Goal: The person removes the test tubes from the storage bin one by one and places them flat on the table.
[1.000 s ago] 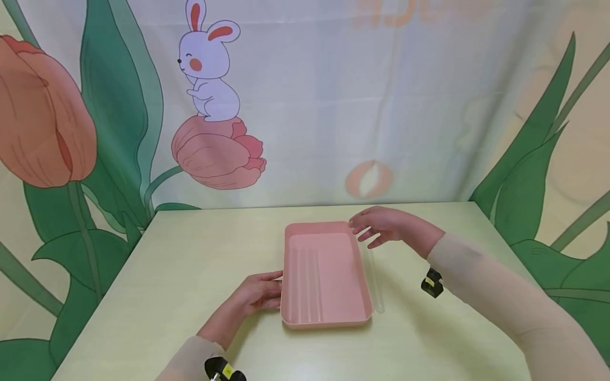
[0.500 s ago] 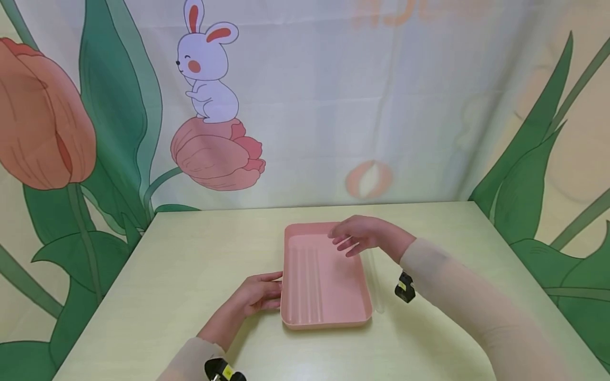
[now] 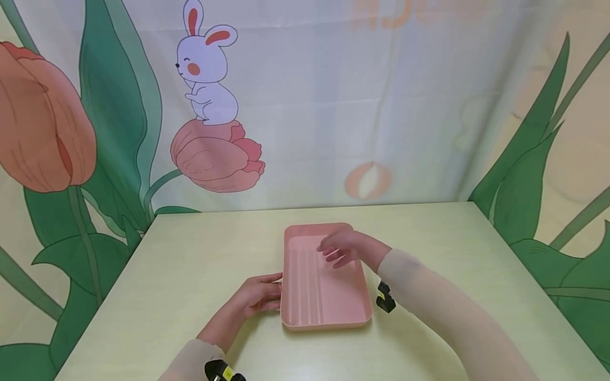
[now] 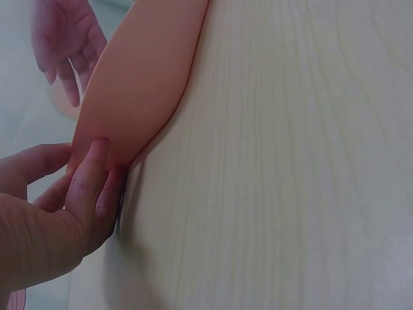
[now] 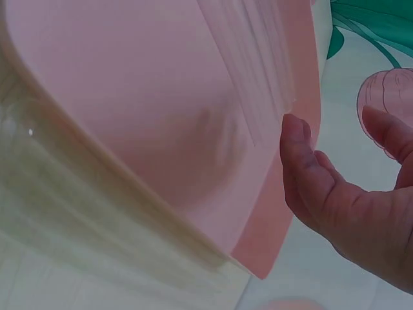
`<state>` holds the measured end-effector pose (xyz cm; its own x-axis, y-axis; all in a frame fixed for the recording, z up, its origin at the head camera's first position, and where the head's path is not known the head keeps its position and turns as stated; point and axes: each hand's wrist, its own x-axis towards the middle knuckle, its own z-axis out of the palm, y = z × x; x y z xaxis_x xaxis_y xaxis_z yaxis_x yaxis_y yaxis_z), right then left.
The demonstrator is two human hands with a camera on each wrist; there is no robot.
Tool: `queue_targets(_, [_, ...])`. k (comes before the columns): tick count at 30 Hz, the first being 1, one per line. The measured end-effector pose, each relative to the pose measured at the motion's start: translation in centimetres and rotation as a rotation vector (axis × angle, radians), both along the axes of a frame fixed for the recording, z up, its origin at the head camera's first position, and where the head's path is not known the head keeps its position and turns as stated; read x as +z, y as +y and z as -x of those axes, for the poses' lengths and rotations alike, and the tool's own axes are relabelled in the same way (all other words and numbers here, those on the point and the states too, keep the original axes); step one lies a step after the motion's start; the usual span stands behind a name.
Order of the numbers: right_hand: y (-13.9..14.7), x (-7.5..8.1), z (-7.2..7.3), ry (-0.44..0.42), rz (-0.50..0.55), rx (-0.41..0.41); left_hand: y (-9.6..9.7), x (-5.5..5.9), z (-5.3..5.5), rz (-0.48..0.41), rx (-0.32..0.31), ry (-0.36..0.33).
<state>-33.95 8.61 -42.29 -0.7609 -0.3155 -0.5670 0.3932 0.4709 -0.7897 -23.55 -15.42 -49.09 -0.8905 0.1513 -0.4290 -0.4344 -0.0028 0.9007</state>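
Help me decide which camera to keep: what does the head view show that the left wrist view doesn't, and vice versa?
Only the head view: the ridged inside of the pink tray, the rabbit print and the pale sleeves. Only the left wrist view: the tray's outer side wall close up, with fingertips of the left hand against it. Both: the tray, the left hand, the right hand and the tabletop.

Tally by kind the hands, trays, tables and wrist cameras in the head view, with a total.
Hands: 2 (left hand, right hand)
Trays: 1 (pink tray)
Tables: 1 (pale table)
Wrist cameras: 2 (left camera, right camera)
Total: 6
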Motion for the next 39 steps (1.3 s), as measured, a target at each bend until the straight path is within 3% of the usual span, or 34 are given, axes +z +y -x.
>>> queue_targets(14, [-1.8, -1.6, -0.3, -0.011, -0.01, -0.088, 0.0, -0.1, 0.2, 0.012, 0.003, -0.006])
queue_targets(25, [-2.2, -2.8, -0.7, -0.012, -0.063, -0.085, -0.1, -0.3, 0.2, 0.016, 0.006, -0.006])
queue_targets(39, [-3.1, -3.6, -1.1, -0.038, -0.056, -0.112, 0.0, -0.2, 0.2, 0.004, 0.011, -0.013])
